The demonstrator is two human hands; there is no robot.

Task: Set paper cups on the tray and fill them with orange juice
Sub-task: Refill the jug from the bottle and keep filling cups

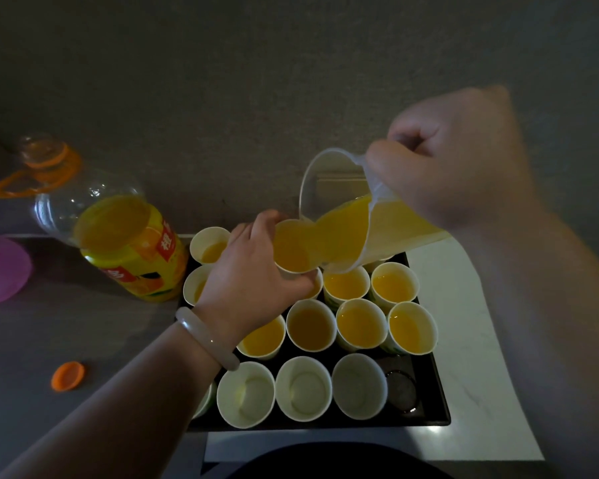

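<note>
**Jug lip at the cup's rim, between the two hands**

Fingers and thumb of the left hand curl round one paper cup, which appears raised off the tray and tipped toward the pour; the right hand is a closed fist gripping the clear jug at its handle side. The jug's long axis slopes from that fist down and across toward the left hand; its lip meets the cup's rim, and juice lies right up to it. The held cup looks close to full, so the pour is probably near its end. Three empty cups stand bodyward of the left wrist; the left hand is nearer them. The jug probably needs levelling first, since filled cups sit just beneath its lip.
</note>
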